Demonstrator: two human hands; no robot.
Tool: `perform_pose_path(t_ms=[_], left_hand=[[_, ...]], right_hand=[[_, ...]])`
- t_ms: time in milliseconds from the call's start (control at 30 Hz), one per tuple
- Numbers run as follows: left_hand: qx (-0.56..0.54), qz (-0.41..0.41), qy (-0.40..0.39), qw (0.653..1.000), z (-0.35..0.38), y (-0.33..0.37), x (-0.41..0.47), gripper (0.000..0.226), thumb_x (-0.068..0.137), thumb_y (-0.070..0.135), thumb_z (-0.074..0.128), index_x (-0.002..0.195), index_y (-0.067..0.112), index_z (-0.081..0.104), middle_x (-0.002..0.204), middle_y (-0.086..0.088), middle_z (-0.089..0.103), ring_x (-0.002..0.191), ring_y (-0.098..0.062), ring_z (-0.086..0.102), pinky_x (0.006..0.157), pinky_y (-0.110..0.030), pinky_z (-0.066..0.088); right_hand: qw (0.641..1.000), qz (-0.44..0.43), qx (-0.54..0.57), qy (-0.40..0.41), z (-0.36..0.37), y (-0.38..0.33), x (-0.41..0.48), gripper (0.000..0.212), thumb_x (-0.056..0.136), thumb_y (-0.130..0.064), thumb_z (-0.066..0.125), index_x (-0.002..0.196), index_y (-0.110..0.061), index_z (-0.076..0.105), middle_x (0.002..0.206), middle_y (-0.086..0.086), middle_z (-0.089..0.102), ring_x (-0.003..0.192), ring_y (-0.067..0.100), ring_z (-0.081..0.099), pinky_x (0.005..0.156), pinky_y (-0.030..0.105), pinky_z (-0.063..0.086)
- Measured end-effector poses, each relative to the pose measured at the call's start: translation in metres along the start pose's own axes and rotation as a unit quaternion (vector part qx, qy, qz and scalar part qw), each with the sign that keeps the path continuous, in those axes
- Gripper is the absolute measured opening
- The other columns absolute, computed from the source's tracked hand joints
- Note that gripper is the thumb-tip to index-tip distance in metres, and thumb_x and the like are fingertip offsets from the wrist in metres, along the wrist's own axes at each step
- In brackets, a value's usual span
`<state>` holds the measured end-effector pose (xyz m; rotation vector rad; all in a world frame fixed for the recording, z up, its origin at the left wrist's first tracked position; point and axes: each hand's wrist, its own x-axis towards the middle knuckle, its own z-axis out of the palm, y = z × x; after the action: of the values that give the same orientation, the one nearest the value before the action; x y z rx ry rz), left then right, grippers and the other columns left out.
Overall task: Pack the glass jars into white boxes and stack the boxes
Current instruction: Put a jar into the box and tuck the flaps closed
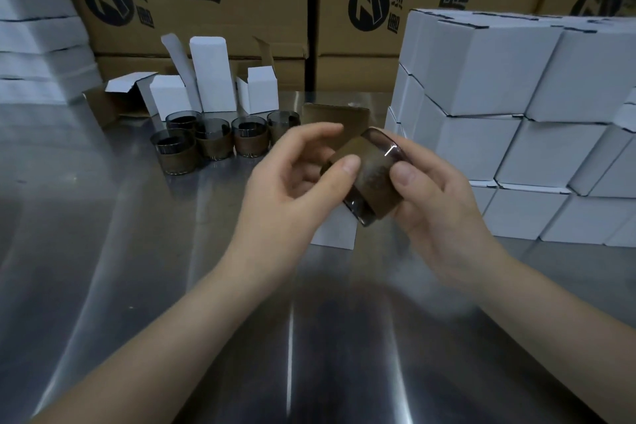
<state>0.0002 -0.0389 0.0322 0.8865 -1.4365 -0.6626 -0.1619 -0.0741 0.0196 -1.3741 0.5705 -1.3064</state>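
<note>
I hold a smoky glass jar (370, 170) with a brown cardboard band tilted above the steel table. My right hand (435, 203) grips it from the right, thumb on the band. My left hand (299, 179) pinches its left side, thumb tip on the band. Beneath the jar lies a white box (335, 232), mostly hidden by my hands. Several more banded jars (211, 141) stand in a cluster further back. Behind them are several open white boxes (213, 79) with raised flaps. A tall stack of closed white boxes (516, 127) fills the right side.
Large brown printed cartons (206, 0) form a wall behind the steel table (137, 286). A pile of flat white packing material (38, 38) sits at the far left. A brown cardboard piece (334, 117) stands just behind my hands.
</note>
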Motion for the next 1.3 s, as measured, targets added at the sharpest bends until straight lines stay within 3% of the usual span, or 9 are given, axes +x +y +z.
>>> perform_pose_path(t_ms=[167,300,467,600,667,867,967,1167,1300], left_hand=[[0.144,0.143,0.096,0.974,-0.021,-0.026,0.004,0.025,0.088,0.030,0.052,0.112,0.027,0.053,0.111,0.000,0.054,0.103,-0.020,0.055,0.088,-0.035,0.047],[0.154,0.046,0.001,0.987,-0.036,-0.053,0.008,0.054,0.079,0.051,0.059,0.128,0.043,0.038,0.138,0.003,0.041,0.132,-0.011,0.039,0.112,-0.030,0.034],[0.132,-0.037,-0.095,0.986,-0.036,-0.075,0.009,0.082,0.071,0.060,0.069,0.140,0.050,0.027,0.151,0.014,0.031,0.142,-0.003,0.028,0.118,-0.036,0.028],[0.129,-0.024,-0.116,0.984,-0.031,-0.079,0.008,0.084,0.075,0.049,0.073,0.143,0.042,0.026,0.146,0.011,0.042,0.137,-0.007,0.040,0.114,-0.042,0.037],[0.131,-0.022,-0.110,0.985,-0.029,-0.079,0.008,0.081,0.075,0.048,0.074,0.141,0.046,0.026,0.140,0.017,0.046,0.131,-0.002,0.045,0.109,-0.031,0.041],[0.135,-0.021,-0.070,0.988,-0.029,-0.077,0.008,0.072,0.070,0.052,0.078,0.123,0.063,0.029,0.125,0.037,0.049,0.116,0.011,0.050,0.088,-0.004,0.042],[0.137,-0.019,-0.059,0.989,-0.029,-0.076,0.008,0.073,0.068,0.054,0.079,0.119,0.066,0.029,0.122,0.040,0.049,0.114,0.011,0.052,0.087,-0.005,0.044],[0.153,-0.009,-0.063,0.986,-0.031,-0.079,0.009,0.083,0.069,0.043,0.085,0.130,0.050,0.029,0.127,0.025,0.051,0.114,0.005,0.054,0.094,-0.020,0.046],[0.162,-0.005,-0.064,0.985,-0.031,-0.079,0.009,0.080,0.068,0.044,0.085,0.123,0.058,0.028,0.128,0.018,0.051,0.115,0.002,0.054,0.096,-0.024,0.047]], right_hand=[[0.999,0.024,0.027,0.011,0.000,-0.001,0.002,0.050,0.083,-0.027,0.067,0.127,-0.006,0.060,0.120,0.015,0.066,0.109,0.026,0.064,0.082,0.037,0.054],[0.999,0.025,0.038,0.009,0.001,-0.003,0.004,0.046,0.088,-0.026,0.056,0.125,0.002,0.056,0.112,0.016,0.065,0.099,0.024,0.064,0.073,0.034,0.054],[1.000,-0.002,0.027,-0.002,0.001,-0.011,0.011,0.046,0.086,-0.023,0.057,0.128,-0.005,0.052,0.113,0.008,0.063,0.103,0.017,0.064,0.076,0.026,0.053],[0.999,-0.039,-0.020,-0.025,0.004,-0.019,0.021,0.048,0.078,-0.023,0.067,0.123,-0.013,0.052,0.112,0.004,0.064,0.107,0.020,0.065,0.083,0.034,0.055],[0.995,-0.048,-0.077,-0.034,0.008,-0.022,0.027,0.053,0.075,-0.029,0.069,0.123,-0.015,0.052,0.115,0.006,0.063,0.111,0.023,0.063,0.091,0.040,0.054],[0.967,-0.049,-0.233,-0.094,0.023,-0.031,0.042,0.044,0.080,-0.022,0.071,0.121,-0.019,0.053,0.115,0.000,0.063,0.106,0.011,0.064,0.090,0.025,0.052],[0.940,-0.037,-0.314,-0.126,0.025,-0.041,0.048,0.044,0.080,-0.027,0.073,0.120,-0.023,0.054,0.117,-0.003,0.063,0.107,0.006,0.062,0.094,0.026,0.051],[0.894,0.003,-0.424,-0.144,0.017,-0.054,0.052,0.047,0.076,-0.023,0.080,0.116,-0.032,0.057,0.109,-0.007,0.060,0.100,0.011,0.064,0.090,0.032,0.055],[0.865,0.020,-0.479,-0.149,0.017,-0.062,0.052,0.050,0.074,-0.028,0.079,0.116,-0.038,0.054,0.106,-0.014,0.057,0.099,0.007,0.061,0.083,0.023,0.052]])
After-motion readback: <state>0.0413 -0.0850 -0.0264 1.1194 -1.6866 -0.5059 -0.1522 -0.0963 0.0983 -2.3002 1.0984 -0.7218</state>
